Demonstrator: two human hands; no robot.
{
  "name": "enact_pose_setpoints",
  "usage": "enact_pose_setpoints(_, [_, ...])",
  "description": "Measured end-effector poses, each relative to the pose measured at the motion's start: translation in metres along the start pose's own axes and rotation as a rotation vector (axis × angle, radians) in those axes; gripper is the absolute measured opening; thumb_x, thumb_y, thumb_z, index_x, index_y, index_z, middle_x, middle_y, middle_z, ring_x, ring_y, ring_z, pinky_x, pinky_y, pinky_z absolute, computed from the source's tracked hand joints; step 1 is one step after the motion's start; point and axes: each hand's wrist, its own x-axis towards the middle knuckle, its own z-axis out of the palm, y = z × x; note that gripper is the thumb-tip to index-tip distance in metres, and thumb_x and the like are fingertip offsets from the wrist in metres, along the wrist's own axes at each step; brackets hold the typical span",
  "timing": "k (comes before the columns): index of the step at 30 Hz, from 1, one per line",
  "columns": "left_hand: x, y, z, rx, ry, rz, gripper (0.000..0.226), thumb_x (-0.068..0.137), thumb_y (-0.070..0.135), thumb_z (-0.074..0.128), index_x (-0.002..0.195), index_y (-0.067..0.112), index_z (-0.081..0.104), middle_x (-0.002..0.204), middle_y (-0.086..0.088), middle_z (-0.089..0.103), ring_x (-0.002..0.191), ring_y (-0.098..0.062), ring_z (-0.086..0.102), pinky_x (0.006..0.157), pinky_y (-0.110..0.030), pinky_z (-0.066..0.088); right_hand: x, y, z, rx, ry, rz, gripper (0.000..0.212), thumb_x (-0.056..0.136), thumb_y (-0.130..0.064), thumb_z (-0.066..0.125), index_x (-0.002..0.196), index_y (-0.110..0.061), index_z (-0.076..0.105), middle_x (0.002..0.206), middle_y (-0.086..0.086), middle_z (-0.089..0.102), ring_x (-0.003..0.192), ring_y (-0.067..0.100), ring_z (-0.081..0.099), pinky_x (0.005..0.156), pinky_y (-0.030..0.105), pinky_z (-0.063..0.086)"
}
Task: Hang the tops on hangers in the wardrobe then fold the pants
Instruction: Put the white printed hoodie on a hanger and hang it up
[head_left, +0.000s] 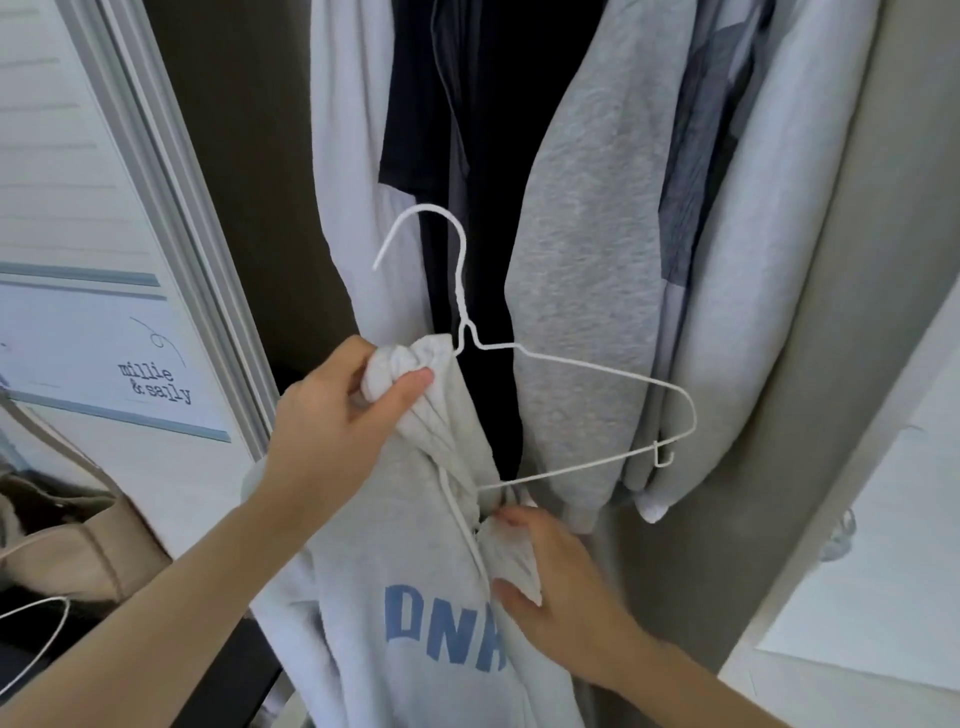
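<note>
Standing before the open wardrobe, the person holds a pale grey hoodie (415, 597) with blue letters on its chest up against a white wire hanger (582, 364). The left hand (332, 415) is clenched around a bunched wad of the hoodie's fabric, thumb on top, right at the hanger's left shoulder just below the twisted neck. The right hand (561, 587) pinches another fold of the same fabric lower down, where the hanger's bottom bar disappears into the cloth. A white drawstring (457, 514) hangs down between the two hands. The hanger is tilted, its hook pointing up and to the left, its right end free and bare with a small notch hook showing. It is not on any rail that I can see.

Behind it hang several garments: a light grey sweatshirt (587, 260), a black top (467, 130), and paler pieces on either side. To the left, a white louvred door (67, 182) carries a lettered label, and a beige bag (67, 540) sits below it, with another wire hanger (41, 634) beside it.
</note>
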Motion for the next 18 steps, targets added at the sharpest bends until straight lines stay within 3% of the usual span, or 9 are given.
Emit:
enact_pose_setpoints(1, [0.000, 0.000, -0.002, -0.020, 0.002, -0.010, 0.045, 0.077, 0.069, 0.051, 0.094, 0.029, 0.058, 0.079, 0.012, 0.062, 0.082, 0.001, 0.056, 0.067, -0.020, 0.047, 0.004, 0.009, 0.004, 0.093, -0.107, 0.091, 0.047, 0.085, -0.037, 0.060, 0.120, -0.051, 0.032, 0.123, -0.031, 0.044, 0.115, -0.012, 0.037, 0.099, 0.026, 0.033])
enact_pose_setpoints(3, [-0.003, 0.000, -0.008, -0.050, -0.004, -0.017, 0.042, 0.077, 0.067, 0.053, 0.094, 0.029, 0.059, 0.081, 0.015, 0.061, 0.081, 0.001, 0.057, 0.067, -0.018, 0.046, 0.018, 0.024, 0.003, 0.184, -0.255, 0.194, 0.042, 0.082, -0.044, 0.064, 0.117, -0.049, 0.042, 0.116, -0.032, 0.049, 0.119, 0.001, 0.040, 0.104, 0.036, 0.031])
enact_pose_setpoints(6, [-0.007, 0.003, -0.017, -0.098, -0.001, 0.007, 0.037, 0.079, 0.064, 0.056, 0.087, 0.027, 0.059, 0.076, 0.010, 0.060, 0.066, -0.002, 0.055, 0.059, -0.008, 0.041, 0.029, 0.034, 0.001, 0.053, -0.472, 0.190, 0.029, 0.077, -0.057, 0.062, 0.091, -0.033, 0.056, 0.099, -0.026, 0.051, 0.113, 0.016, 0.038, 0.097, 0.041, 0.028])
enact_pose_setpoints(9, [-0.008, 0.001, -0.027, -0.149, 0.030, 0.028, 0.035, 0.080, 0.060, 0.060, 0.080, 0.025, 0.060, 0.069, -0.003, 0.059, 0.057, -0.015, 0.050, 0.053, -0.010, 0.039, 0.021, 0.038, 0.004, -0.094, -0.612, 0.143, 0.027, 0.070, -0.069, 0.059, 0.079, -0.046, 0.048, 0.105, -0.014, 0.046, 0.115, 0.015, 0.028, 0.094, 0.041, 0.020])
enact_pose_setpoints(11, [-0.010, -0.008, -0.037, -0.114, 0.068, 0.040, 0.039, 0.080, 0.063, 0.061, 0.077, 0.024, 0.059, 0.065, 0.000, 0.057, 0.052, -0.010, 0.046, 0.050, -0.010, 0.035, 0.018, 0.050, -0.005, -0.238, -0.562, 0.119, 0.030, 0.066, -0.076, 0.052, 0.080, -0.051, 0.046, 0.098, -0.009, 0.043, 0.110, 0.012, 0.026, 0.090, 0.037, 0.020])
enact_pose_setpoints(13, [-0.012, -0.026, -0.051, 0.013, 0.118, 0.009, 0.046, 0.079, 0.069, 0.060, 0.077, 0.023, 0.059, 0.057, 0.002, 0.053, 0.050, -0.010, 0.044, 0.048, -0.016, 0.032, 0.019, 0.063, -0.028, -0.453, -0.395, 0.022, 0.043, 0.070, -0.079, 0.044, 0.088, -0.041, 0.050, 0.087, -0.016, 0.043, 0.102, 0.009, 0.028, 0.084, 0.036, 0.023])
enact_pose_setpoints(15, [-0.014, -0.044, -0.062, 0.156, 0.161, -0.049, 0.051, 0.075, 0.072, 0.051, 0.075, 0.021, 0.059, 0.050, 0.000, 0.049, 0.050, -0.015, 0.046, 0.053, -0.026, 0.036, 0.022, 0.075, -0.057, -0.579, -0.190, -0.065, 0.049, 0.076, -0.076, 0.041, 0.084, -0.030, 0.054, 0.075, -0.020, 0.046, 0.090, 0.006, 0.031, 0.077, 0.032, 0.025])
enact_pose_setpoints(18, [-0.016, -0.063, -0.065, 0.361, 0.193, 0.058, 0.052, 0.078, 0.068, 0.046, 0.064, 0.019, 0.056, 0.042, -0.001, 0.041, 0.046, -0.029, 0.047, 0.051, -0.032, 0.037, 0.025, 0.079, -0.090, -0.701, 0.004, -0.243, 0.032, 0.083, -0.057, 0.056, 0.071, -0.027, 0.051, 0.070, -0.018, 0.050, 0.078, 0.011, 0.040, 0.067, 0.030, 0.033])
